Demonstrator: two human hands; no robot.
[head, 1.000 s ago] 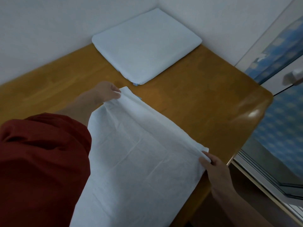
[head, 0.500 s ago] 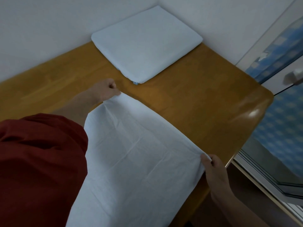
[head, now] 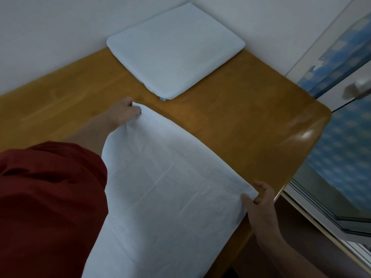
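A large pale blue-white cloth [head: 166, 189] with fold creases lies spread over the near part of a wooden table [head: 251, 125] and hangs over the near edge. My left hand [head: 125, 112] pinches its far left corner close to the table top. My right hand [head: 261, 199] pinches the far right corner near the table's right edge, thumb on top of the cloth. A red sleeve covers my left upper arm at the lower left.
A folded white pad or pillow [head: 174, 49] lies in the far corner of the table against white walls. A small blue tag [head: 163, 98] shows at its near corner. A glass door with a handle [head: 357, 89] stands to the right.
Both hands have lowered the far edge of the cloth toward the table and drawn it slightly forward; the cloth now lies flatter. The grips on the corners are unchanged.
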